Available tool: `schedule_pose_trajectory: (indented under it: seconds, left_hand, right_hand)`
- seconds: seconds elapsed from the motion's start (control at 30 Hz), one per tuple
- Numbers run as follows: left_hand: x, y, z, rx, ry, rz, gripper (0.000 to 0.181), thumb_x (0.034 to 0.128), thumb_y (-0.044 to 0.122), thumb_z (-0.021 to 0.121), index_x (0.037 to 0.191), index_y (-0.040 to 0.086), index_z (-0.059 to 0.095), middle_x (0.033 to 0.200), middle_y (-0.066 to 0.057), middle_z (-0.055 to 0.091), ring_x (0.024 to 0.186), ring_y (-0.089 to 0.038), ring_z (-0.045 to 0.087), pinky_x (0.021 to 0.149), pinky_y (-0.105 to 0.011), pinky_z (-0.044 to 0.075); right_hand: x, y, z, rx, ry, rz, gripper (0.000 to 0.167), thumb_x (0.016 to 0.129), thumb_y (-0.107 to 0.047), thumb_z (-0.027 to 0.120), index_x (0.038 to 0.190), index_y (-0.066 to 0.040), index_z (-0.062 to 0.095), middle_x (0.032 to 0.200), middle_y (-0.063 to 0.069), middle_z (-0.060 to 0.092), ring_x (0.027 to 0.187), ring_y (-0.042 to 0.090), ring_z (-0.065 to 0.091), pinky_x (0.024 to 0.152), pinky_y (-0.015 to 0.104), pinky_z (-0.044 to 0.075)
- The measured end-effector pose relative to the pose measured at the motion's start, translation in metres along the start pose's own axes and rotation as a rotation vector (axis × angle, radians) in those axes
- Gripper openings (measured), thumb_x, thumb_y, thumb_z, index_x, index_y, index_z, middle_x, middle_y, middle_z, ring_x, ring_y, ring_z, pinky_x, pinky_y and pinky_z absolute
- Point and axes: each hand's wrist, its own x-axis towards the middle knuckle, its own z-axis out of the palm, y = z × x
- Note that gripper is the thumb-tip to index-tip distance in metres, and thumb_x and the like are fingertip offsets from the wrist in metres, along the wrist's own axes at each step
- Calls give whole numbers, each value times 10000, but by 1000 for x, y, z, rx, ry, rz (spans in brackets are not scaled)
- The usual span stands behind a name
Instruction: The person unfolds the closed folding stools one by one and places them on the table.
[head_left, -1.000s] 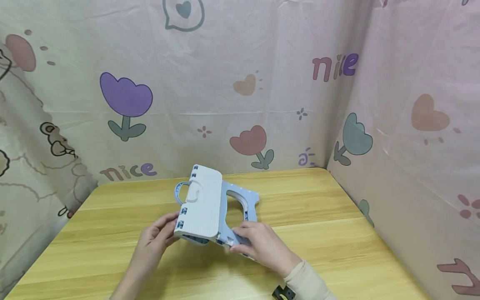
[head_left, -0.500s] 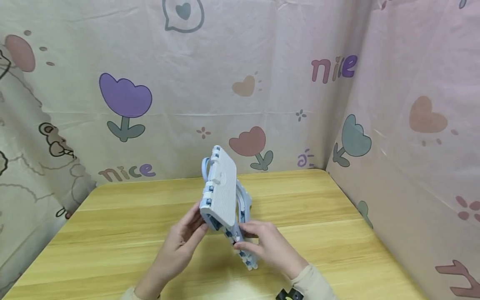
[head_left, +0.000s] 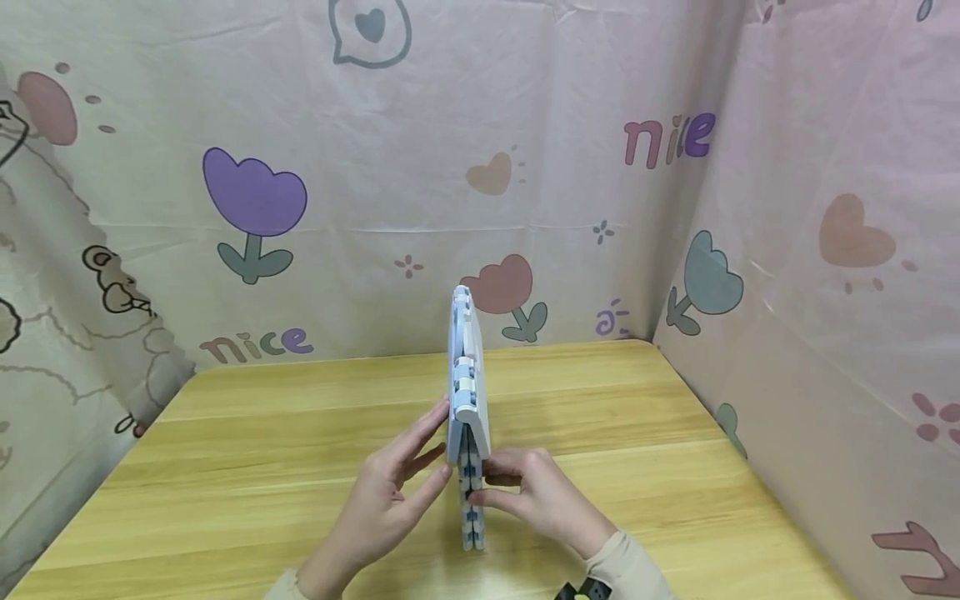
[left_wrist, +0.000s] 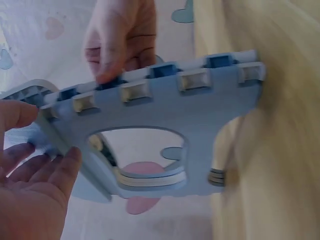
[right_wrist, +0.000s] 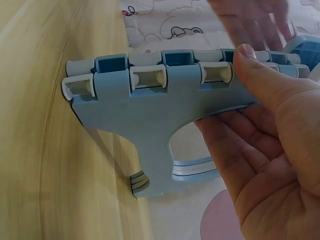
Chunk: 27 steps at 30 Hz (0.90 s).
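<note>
A folding step stool [head_left: 467, 387] of light blue and white plastic is seen nearly edge-on in the head view, its two seat halves tilted down close together. Its hinged leg panel [left_wrist: 205, 102] with a large cut-out fills the left wrist view. My right hand [head_left: 536, 492] grips the hinged edge of the legs; in the right wrist view the thumb lies over the hinge and the fingers are behind the panel. My left hand [head_left: 382, 492] touches the left side with extended fingers. Whether the feet touch the table cannot be told.
The wood-grain table [head_left: 285, 467] spreads out on both sides of the stool. A printed cloth [head_left: 360, 183] with flowers and words hangs behind it and along the sides. A black device [head_left: 585, 590] sits at the right sleeve.
The stool has turned from showing its white ribbed seat to nearly edge-on, and its seat halves have come closer together. My left hand has moved right along with it.
</note>
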Motion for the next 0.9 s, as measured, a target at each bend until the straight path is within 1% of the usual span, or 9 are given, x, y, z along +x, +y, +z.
schedule_pose_trajectory:
  seconds: [0.07,0.17,0.23,0.3,0.37,0.47,0.63,0.77,0.9]
  left_hand:
    - [-2,-5,2,22,19,-5,712,990,-63,699,1633,111,448,1690,-129,452,1495,-164,524,1037,-435,608]
    - [-5,-14,7,48,51,-43,716,956,-41,756,1602,128,498,1601,-131,564,1392,-257,634,1002,-380,629]
    - [-7,-18,9,61,82,-65,682,931,-33,789,1555,106,551,1502,-147,644,1297,-314,698,978,-348,639]
    - [-8,-22,12,55,111,-104,619,908,-27,815,1483,90,615,1407,-145,701,1231,-326,732,969,-329,642]
    - [-10,-25,14,38,127,-137,541,895,-22,830,1405,50,663,1343,-163,731,1177,-322,756,956,-329,647]
    - [-11,-28,17,1,121,-193,457,900,-2,835,1335,4,696,1310,-189,751,1155,-280,769,946,-336,650]
    - [-12,-29,22,-39,119,-269,361,916,9,825,1267,11,742,1245,-163,788,1116,-160,775,929,-323,658]
    - [-12,-30,22,-47,111,-295,302,943,27,804,1242,20,757,1205,-164,802,1105,-126,772,921,-292,655]
    - [-13,-30,21,-56,96,-325,329,957,60,799,1277,14,741,1216,-179,795,1112,-147,775,931,-286,649]
  right_hand:
    - [0,1,0,13,1,4,342,962,-256,809,1272,-116,774,1246,67,795,1124,156,781,973,228,623]
    - [-1,3,1,24,6,15,359,966,-267,806,1284,-105,771,1269,72,791,1139,167,780,970,220,620]
    - [0,4,2,29,11,29,381,966,-282,806,1301,-105,765,1293,69,785,1153,165,775,971,214,615]
    - [0,6,3,35,16,38,396,966,-291,805,1312,-103,760,1302,70,783,1158,169,775,972,211,614]
    - [0,8,3,46,19,46,409,966,-291,806,1323,-100,754,1311,73,780,1161,171,774,973,212,613]
    - [0,9,3,48,23,45,421,961,-280,811,1332,-92,747,1313,77,778,1156,174,777,975,214,613]
    - [1,9,3,39,28,40,445,953,-293,816,1341,-88,739,1317,81,775,1150,175,779,976,215,612]
    - [0,10,3,39,30,48,458,953,-317,815,1347,-97,738,1327,72,770,1166,193,776,990,237,614]
    - [0,13,4,-23,20,46,482,943,-355,824,1365,-138,736,1368,36,748,1217,209,752,1034,274,604]
